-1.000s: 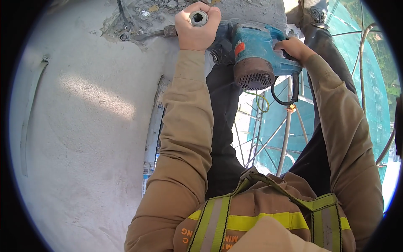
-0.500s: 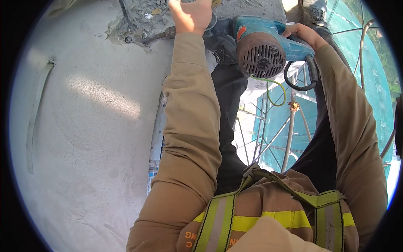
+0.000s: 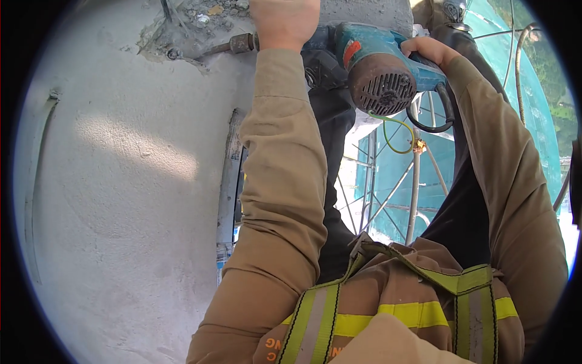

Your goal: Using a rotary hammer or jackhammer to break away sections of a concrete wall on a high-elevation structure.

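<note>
A blue-green demolition hammer [image 3: 357, 45] lies across the top of the view, its brown vented motor end facing me. My right hand [image 3: 433, 51] is closed round its rear handle, and a black cable loops below. At the hammer's front my left hand [image 3: 285, 23] is wrapped in a fist; the grip inside it is mostly hidden and the top of the hand is cut off by the picture's edge. Left of that fist the chuck [image 3: 241, 42] shows, with a steel chisel [image 3: 215, 50] pointing left into broken concrete [image 3: 176, 36] near exposed rods.
A smooth grey concrete surface [image 3: 133, 218] fills the left side, with a strip [image 3: 39, 151] set in it. Below my legs are scaffold poles [image 3: 415, 188] and a drop with green netting [image 3: 533, 115]. A thin green-yellow wire [image 3: 397, 148] hangs from the hammer.
The view has shifted slightly, so the concrete and the chisel tip sit further left and up. My left hand appears a little higher and further right; both hands keep their hold.
</note>
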A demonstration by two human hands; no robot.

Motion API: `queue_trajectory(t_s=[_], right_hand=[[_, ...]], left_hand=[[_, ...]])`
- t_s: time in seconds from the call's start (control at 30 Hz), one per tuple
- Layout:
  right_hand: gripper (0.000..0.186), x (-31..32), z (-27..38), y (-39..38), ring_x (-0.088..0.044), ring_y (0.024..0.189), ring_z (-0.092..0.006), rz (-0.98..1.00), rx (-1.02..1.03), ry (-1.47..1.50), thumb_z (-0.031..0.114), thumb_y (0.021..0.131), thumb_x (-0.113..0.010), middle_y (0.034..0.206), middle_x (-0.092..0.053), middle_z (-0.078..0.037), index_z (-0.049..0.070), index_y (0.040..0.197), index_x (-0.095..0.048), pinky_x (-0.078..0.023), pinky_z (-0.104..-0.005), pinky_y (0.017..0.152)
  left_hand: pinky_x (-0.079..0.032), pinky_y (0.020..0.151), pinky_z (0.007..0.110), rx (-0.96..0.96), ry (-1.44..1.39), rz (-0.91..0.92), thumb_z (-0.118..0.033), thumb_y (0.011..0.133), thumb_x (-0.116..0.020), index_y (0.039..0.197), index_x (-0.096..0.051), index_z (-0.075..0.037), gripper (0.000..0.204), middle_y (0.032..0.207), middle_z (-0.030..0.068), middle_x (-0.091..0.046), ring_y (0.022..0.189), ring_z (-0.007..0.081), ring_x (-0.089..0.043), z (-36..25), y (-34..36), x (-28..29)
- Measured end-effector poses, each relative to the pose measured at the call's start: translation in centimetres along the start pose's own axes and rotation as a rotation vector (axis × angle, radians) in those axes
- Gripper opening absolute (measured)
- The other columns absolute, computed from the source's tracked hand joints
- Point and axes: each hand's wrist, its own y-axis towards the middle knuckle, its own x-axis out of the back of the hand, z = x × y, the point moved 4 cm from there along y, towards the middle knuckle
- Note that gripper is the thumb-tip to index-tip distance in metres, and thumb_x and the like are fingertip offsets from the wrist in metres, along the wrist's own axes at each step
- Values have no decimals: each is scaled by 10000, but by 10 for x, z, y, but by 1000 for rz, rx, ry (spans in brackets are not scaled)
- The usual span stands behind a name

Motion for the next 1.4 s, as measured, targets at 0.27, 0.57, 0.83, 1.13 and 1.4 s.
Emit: queue_trajectory(t_s=[0.27,0.57,0.83,1.13,1.4], right_hand=[[101,5,18,-5,-527,805,-78,-30,6,-132,69,850,-616,810,-577,15,27,780,-675,-456,-258,799],[140,2,15,1,-597,844,-95,-61,60,-293,80,870,-604,864,-656,-9,6,844,-720,-479,-276,819],[158,-13,-5,4,-603,775,-122,-118,-27,-74,89,857,-593,788,-630,-34,40,744,-691,-483,-277,742],[165,-54,-3,-22,-572,677,-131,-175,-183,140,165,842,-623,759,-608,-31,60,718,-649,-461,-284,646],[190,-73,-7,-28,-566,617,-150,-295,-257,244,219,804,-690,769,-586,-40,42,822,-626,-486,-311,565]], left_hand=[[-368,512,321,-38,-39,-34,-53,870,-650,626,-506,7,289,562,16,-464,561,68,-460,-10,0,11],[-382,526,343,-111,-17,-37,-71,878,-661,644,-525,9,282,584,41,-481,572,90,-483,-14,-8,16],[-371,538,362,-148,94,42,-79,902,-670,645,-499,-2,318,578,44,-452,559,117,-451,-10,-11,17],[-372,540,365,3,-46,101,-103,926,-669,642,-498,-15,343,578,57,-470,566,124,-444,-9,-29,23],[-396,571,341,-49,132,122,-144,948,-675,687,-576,-76,287,630,42,-537,593,151,-485,-11,-41,24]])
